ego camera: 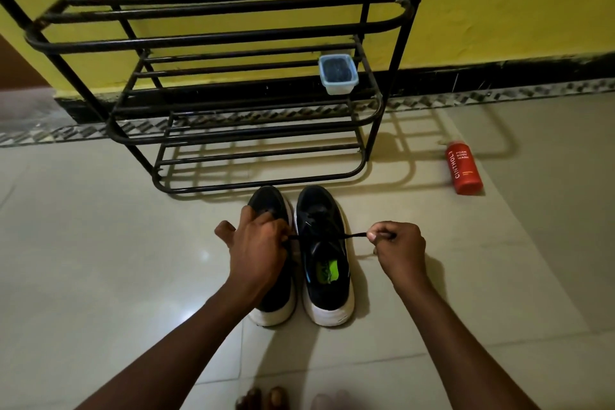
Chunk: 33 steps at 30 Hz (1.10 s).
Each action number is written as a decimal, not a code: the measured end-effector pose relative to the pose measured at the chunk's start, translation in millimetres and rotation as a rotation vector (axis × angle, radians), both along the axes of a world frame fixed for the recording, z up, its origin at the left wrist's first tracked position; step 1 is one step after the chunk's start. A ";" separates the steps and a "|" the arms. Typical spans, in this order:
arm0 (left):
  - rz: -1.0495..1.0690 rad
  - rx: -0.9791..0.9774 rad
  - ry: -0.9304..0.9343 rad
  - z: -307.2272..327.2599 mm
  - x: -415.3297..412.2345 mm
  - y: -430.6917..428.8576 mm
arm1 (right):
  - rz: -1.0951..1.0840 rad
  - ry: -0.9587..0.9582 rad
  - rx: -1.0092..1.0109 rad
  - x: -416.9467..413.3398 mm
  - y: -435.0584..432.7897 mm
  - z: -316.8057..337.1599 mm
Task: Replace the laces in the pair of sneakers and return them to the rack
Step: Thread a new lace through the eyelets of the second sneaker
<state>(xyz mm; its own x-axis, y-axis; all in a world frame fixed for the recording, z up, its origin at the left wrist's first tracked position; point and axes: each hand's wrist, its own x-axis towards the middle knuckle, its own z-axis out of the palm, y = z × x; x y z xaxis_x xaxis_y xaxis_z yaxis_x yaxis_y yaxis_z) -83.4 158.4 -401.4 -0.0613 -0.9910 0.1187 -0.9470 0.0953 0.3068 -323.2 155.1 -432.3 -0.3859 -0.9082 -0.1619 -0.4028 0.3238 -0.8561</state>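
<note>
**A:** Black on black, so squinting from the head view. Making out a lace stretching taut across the right sneaker.

**B:** Agreeing. Pinching one end with the right hand, thumb against curled fingers, out beside the shoe. Pinching the other end with the left hand, fingers curled too, hovering over the left sneaker and hiding its lacing.

**A:** Standing side by side on the pale floor, toes nearly touching the rack, not on it yet.

**B:** Judging this as snugging the lace. Advising pulling both ends evenly and outward, comparing the lengths and laying the lace flat before knotting.

**A:** And steadying the shoe. Risking dragging it sideways by tugging harder on one side.

**B:** Counting now: two sneakers and one lace plainly showing. Failing to tell anything about a lace in the left shoe.

**A:** Adding one rack, showing three tiers. Spotting one plastic container sitting on the middle tier and one red bottle lying on the floor, well apart to the right.

**B:** Ending with two hands, both gripping.
</note>
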 end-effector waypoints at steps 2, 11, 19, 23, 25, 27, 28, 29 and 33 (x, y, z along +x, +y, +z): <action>0.015 -0.019 0.016 -0.3 -0.1 -0.5 | -0.028 -0.018 0.001 -0.4 0.4 -1.4; 0.042 -0.029 0.068 -1.0 -0.4 -0.9 | -0.113 -0.090 0.022 -0.9 6.4 -10.4; 0.040 -0.036 0.056 -1.5 1.9 -0.9 | -0.109 -0.097 0.034 -2.0 7.0 -9.6; 0.034 -0.007 0.040 -2.7 4.0 -1.3 | -0.073 -0.057 0.023 -3.0 5.6 -5.1; 0.022 0.006 0.015 -2.0 4.2 -3.1 | -0.054 -0.057 0.010 -3.4 5.6 -2.4; -0.051 0.048 0.017 -0.2 3.9 -4.3 | -0.004 -0.032 -0.019 -3.8 6.6 1.7; -0.099 0.063 0.046 1.5 4.9 -3.6 | 0.033 -0.017 -0.037 -3.2 8.2 4.4; -0.142 0.062 0.092 3.7 6.8 -1.6 | 0.066 0.000 -0.064 -1.9 10.0 7.5; -0.260 -0.046 0.183 9.6 21.2 25.5 | 0.214 0.248 -0.330 5.0 23.4 17.3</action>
<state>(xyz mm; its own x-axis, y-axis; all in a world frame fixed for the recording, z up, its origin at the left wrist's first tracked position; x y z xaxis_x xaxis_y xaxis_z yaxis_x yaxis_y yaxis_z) -62.2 183.9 -391.8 -0.2850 -0.9385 0.1950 -0.8189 0.3441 0.4594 -318.3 178.6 -414.9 -0.1745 -0.9592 0.2224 -0.6369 -0.0623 -0.7684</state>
